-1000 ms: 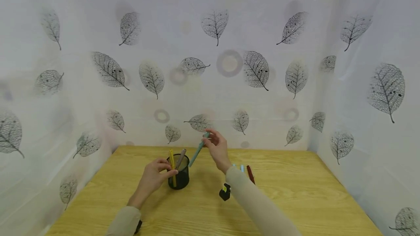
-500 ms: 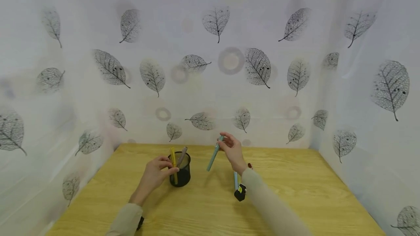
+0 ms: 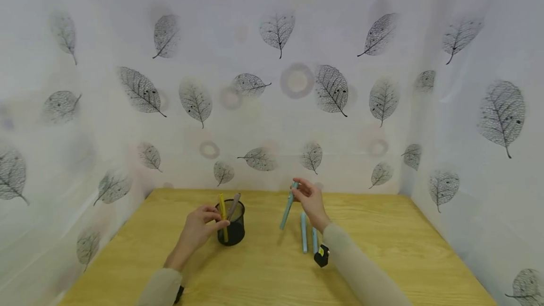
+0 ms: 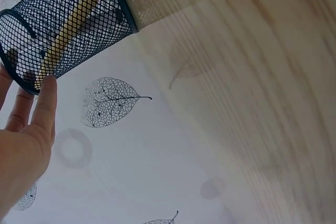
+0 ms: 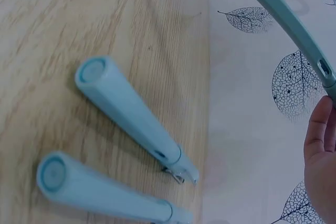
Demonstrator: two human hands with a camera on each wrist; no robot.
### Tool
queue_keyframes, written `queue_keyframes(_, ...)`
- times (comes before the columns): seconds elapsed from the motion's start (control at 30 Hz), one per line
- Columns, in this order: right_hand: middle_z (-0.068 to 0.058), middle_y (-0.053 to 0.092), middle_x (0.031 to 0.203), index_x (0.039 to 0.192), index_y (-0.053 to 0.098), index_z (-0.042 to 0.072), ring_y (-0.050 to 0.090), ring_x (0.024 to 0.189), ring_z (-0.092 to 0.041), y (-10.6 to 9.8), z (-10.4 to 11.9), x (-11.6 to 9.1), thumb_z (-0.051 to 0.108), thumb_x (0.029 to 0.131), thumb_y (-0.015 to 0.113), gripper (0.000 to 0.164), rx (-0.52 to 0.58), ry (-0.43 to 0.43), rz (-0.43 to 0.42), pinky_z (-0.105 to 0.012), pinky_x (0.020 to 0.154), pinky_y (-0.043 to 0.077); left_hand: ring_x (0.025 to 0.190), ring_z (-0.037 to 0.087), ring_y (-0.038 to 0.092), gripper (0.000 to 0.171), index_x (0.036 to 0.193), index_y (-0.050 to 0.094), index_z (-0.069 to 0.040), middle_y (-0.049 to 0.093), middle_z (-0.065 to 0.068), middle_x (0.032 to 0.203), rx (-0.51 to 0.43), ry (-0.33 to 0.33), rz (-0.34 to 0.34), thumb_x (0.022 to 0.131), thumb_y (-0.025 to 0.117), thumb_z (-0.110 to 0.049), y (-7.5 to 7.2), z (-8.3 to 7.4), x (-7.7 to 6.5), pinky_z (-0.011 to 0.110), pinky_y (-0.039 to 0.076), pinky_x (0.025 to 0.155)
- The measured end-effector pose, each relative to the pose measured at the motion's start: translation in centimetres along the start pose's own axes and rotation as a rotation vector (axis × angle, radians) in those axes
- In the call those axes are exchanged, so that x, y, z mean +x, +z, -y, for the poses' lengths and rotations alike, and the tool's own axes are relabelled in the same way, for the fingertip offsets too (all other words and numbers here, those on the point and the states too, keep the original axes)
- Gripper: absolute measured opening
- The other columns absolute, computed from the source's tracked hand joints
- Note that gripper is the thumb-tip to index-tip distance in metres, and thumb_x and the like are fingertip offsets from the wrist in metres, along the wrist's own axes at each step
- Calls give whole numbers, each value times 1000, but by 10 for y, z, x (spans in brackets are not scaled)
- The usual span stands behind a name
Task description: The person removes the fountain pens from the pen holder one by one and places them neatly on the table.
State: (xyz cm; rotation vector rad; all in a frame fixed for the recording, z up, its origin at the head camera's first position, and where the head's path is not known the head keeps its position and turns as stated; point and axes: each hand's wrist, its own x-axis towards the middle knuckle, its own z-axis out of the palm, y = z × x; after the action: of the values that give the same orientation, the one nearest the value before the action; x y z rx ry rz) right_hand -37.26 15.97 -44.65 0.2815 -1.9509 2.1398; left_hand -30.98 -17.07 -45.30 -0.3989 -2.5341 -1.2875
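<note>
A black mesh pen holder (image 3: 236, 230) stands upright on the table, left of centre. My left hand (image 3: 199, 228) holds it at the near left of its rim, thumb and fingers at the mesh. Inside lean a yellow pen (image 3: 222, 202) and a grey pen (image 3: 234, 204); the left wrist view shows the yellow pen through the mesh. My right hand (image 3: 312, 204) pinches a teal pen (image 3: 287, 212) by its upper end, tilted, its lower end pointing down to the left. Two light blue pens, one left (image 3: 303, 234) and one right (image 3: 315, 240), lie below that hand.
The wooden table (image 3: 382, 249) ends at a pale leaf-printed curtain (image 3: 272, 107) behind and at both sides. A black wrist device (image 3: 321, 255) sits at the right sleeve (image 3: 357, 259), overlapping the near end of one blue pen in the head view.
My right hand has carried the teal pen away from the pen holder, rightward and slightly down. Both light blue pens now show, and the dark red pen is out of sight. My left hand stays put.
</note>
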Motion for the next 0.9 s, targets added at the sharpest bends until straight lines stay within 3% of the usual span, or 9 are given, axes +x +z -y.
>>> queue_keyframes(0.17, -21, 66, 111, 130, 59, 0, 68, 88, -13, -7, 1, -5, 3, 94, 64, 37, -27, -11, 4, -29, 76, 59, 104, 28, 67, 15, 76, 72, -16, 61, 1, 101, -3, -9, -2, 79, 82, -26, 0, 3, -3, 40, 57, 85)
queue_keyframes(0.43, -26, 65, 113, 128, 58, 0, 69, 90, -15, -25, 3, -5, 5, 93, 66, 37, -24, -47, -11, -28, 73, 59, 104, 28, 66, 15, 77, 72, -16, 62, 3, 104, -7, 4, 2, 79, 82, -27, 0, 4, -3, 41, 57, 85)
queue_keyframes(0.6, -30, 61, 122, 131, 57, 2, 68, 92, -11, -38, 8, -4, 7, 94, 66, 38, -59, -7, 4, -28, 76, 59, 105, 29, 66, 14, 77, 72, -15, 61, 4, 105, -26, 3, 3, 79, 82, -25, -2, 2, -3, 41, 58, 85)
queue_keyframes(0.73, -30, 59, 126, 134, 56, 3, 69, 95, -16, -50, 10, -4, 8, 95, 65, 40, -76, 32, 14, -29, 77, 59, 102, 29, 67, 14, 75, 72, -15, 61, 3, 101, -18, 19, -2, 79, 82, -24, -1, 2, -1, 39, 58, 82)
queue_keyframes(0.9, -24, 64, 123, 135, 55, 2, 70, 95, -19, -62, 8, -3, 7, 95, 64, 41, -109, 75, 8, -32, 79, 59, 99, 29, 68, 15, 73, 72, -16, 61, 2, 98, 6, 31, -14, 79, 83, -25, 0, 3, -1, 36, 58, 78)
